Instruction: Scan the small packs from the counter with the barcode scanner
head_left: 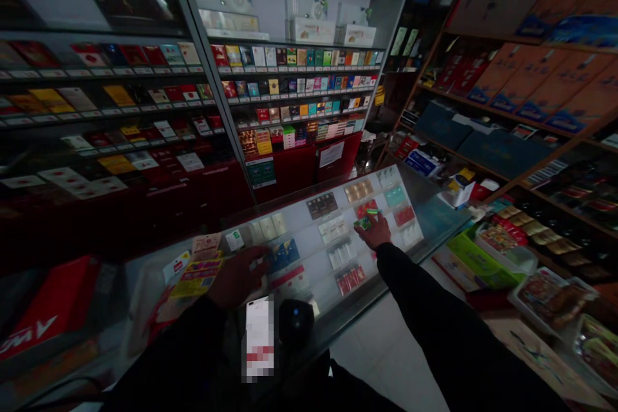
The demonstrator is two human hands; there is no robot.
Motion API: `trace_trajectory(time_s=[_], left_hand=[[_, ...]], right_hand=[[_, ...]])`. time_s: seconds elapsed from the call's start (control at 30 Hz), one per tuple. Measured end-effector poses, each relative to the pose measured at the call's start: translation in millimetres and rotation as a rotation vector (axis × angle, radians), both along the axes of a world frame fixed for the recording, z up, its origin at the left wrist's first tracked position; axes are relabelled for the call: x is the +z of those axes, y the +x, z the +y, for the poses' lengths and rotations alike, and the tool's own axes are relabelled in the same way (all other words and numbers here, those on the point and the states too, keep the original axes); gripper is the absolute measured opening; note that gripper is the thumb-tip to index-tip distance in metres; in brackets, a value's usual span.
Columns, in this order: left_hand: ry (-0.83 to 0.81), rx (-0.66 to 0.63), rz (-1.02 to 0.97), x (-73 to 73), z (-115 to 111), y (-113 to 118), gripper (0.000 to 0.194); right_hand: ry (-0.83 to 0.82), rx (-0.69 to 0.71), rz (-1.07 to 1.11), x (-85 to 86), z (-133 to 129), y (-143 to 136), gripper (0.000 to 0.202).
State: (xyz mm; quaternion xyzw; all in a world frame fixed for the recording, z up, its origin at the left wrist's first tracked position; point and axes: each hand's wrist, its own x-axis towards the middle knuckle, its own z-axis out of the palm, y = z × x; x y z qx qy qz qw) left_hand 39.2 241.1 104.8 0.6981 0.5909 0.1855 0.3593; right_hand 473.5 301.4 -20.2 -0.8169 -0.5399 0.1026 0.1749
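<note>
My right hand is over the glass display counter, its fingers closed on a small green packet; more green shows at its fingertips, and the print is too small to read. Nearer to me, my left hand hovers at the counter's left part with curled fingers. Something small and pale shows between them, but I cannot make out what it is. Below this hand lies a white card, partly blurred, beside a dark rounded device with a blue light. Yellow and pink packets are left of the left hand.
Cigarette packs line the wall shelves across from me. Several rows of packs sit inside the counter. On the right are shelves with orange boxes, a green tray and clear tubs of packaged food. A red box stands at left.
</note>
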Motion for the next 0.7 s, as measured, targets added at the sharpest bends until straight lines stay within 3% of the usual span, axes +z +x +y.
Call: trace_trajectory(time_s=[0.17,0.3,0.43,0.57,0.7], left_hand=[[0.013,0.054,0.019,4.3,4.0,9.7,0.052],[-0.016,0.133,0.023,0.9,2.5,13.0,0.050],[-0.071,0.126,-0.008,-7.5,1.5,11.7,0.052],[-0.104,0.053,-0.015,-10.3,3.1,12.2,0.055],[-0.022,-0.027,0.048,-6.6,4.1,20.0,0.053]], right_hand=[[-0.067,-0.004,-0.031,-28.3,61.5,47.0,0.073],[-0.112,0.111,-0.067,-58.2,72.2,54.7,0.064],[-0.051,0.145,-0.101,-76.9,35.1,25.4,0.058],[0.024,0.173,-0.076,-81.6,-30.1,-33.7,0.053],[0.043,0.228,-0.046,-78.3,-88.2,-95.0,0.053]])
